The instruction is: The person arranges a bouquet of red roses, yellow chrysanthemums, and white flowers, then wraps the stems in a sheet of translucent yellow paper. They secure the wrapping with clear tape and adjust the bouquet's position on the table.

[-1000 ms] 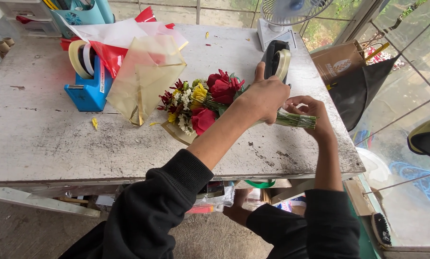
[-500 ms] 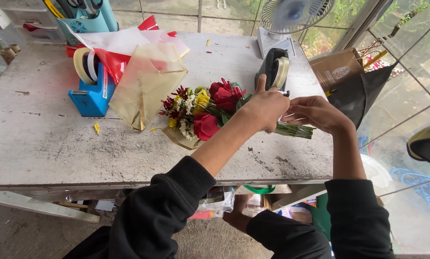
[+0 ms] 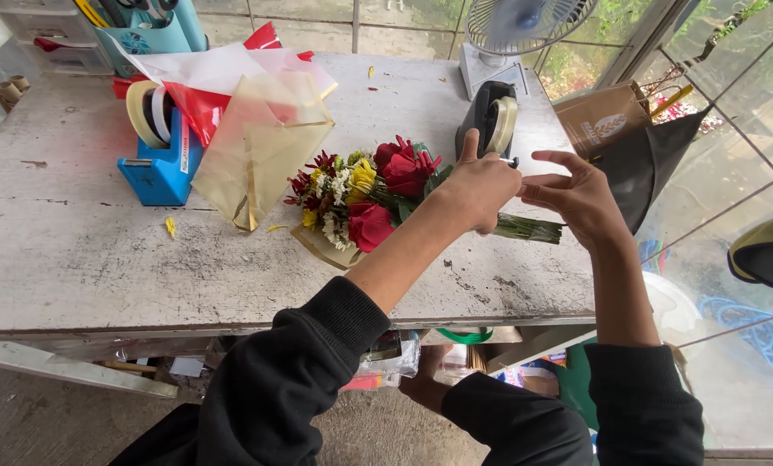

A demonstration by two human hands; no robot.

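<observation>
Looking down from the head camera, I see my left hand (image 3: 481, 185) closed around the green stems of the bouquet (image 3: 365, 197), thumb pointing up, pinning the bunch just above the worn white table (image 3: 76, 250). The bouquet lies on its side near the table's front right part, its red roses and yellow and white blooms pointing left, its stem ends (image 3: 533, 229) sticking out to the right past my fist. My right hand (image 3: 576, 197) hovers just beside the left with fingers spread and loose, thumb and forefinger nearly pinched; whether it holds a strip of tape I cannot tell. Just behind both hands sits a black tape dispenser (image 3: 490, 121), with a small fan (image 3: 516, 34) beyond it. Further left I see yellow wrapping paper (image 3: 261, 147) and a blue tape dispenser (image 3: 158, 160).
</observation>
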